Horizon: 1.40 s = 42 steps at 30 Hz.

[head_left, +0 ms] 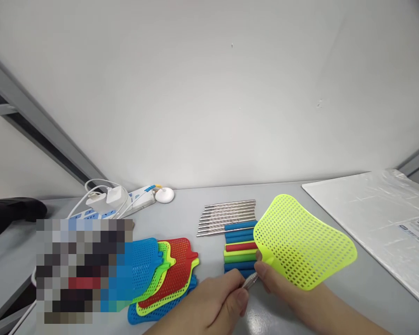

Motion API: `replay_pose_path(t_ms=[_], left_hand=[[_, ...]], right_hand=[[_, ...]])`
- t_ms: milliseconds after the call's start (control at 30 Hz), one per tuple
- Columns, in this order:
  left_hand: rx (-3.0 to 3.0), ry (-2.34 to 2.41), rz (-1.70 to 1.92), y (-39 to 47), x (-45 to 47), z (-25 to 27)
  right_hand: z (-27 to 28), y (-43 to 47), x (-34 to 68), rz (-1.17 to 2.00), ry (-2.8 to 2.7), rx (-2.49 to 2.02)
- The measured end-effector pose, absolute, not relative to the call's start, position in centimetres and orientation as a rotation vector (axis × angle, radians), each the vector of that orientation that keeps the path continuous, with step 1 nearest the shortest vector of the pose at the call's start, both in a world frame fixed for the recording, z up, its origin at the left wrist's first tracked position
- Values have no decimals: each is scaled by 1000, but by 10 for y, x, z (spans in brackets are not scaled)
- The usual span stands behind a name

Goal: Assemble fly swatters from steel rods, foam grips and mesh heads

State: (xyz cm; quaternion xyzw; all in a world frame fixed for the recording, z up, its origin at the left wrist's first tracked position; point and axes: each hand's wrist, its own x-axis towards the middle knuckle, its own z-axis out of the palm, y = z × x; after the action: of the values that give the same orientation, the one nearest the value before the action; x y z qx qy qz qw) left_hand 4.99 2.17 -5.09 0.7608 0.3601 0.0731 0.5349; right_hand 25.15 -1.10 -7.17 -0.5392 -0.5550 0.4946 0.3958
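My left hand point(226, 298) is closed around a thin metal rod point(250, 281), whose tip sticks out toward the right. Between the fingers of my right hand point(270, 277) is the neck of a yellow-green fly swatter head point(305, 242), its perforated paddle fanning up and right. Rod and neck meet or nearly meet between my hands; the exact joint is hidden by my fingers. Just behind lie coloured handle tubes point(240, 255) in blue, red, yellow and green. Beyond them is a row of metal rods point(226, 216). Left of my hands lies a pile of swatter heads point(165, 274).
A white power strip point(143, 199) with plugs and cables stands at the back left, beside a round white device point(164, 195). A wrapped white panel point(377, 223) covers the table's right side. A black object point(14, 214) is at far left; a pixelated patch hides the lower left.
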Motion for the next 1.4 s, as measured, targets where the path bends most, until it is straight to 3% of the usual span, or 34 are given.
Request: replay_pose_path(t_ms=[233, 400, 500, 867, 1133, 1400], left_hand=[[1773, 910, 111, 17, 41, -46], [1416, 1082, 276, 21, 32, -63], [1245, 1005, 405, 21, 35, -70], [1447, 788, 187, 16, 50, -55], [1359, 706, 240, 8, 58, -82], [1306, 727, 241, 5, 58, -72]], right_hand=[[-77, -10, 259, 1185, -1329, -1434], [-62, 23, 319, 915, -1114, -1243], [-60, 29, 333, 950, -1096, -1181], [-84, -8, 237, 1377, -1170, -934], [-89, -11, 227, 1496, -1062, -850], [-95, -12, 228, 1570, -952, -790]])
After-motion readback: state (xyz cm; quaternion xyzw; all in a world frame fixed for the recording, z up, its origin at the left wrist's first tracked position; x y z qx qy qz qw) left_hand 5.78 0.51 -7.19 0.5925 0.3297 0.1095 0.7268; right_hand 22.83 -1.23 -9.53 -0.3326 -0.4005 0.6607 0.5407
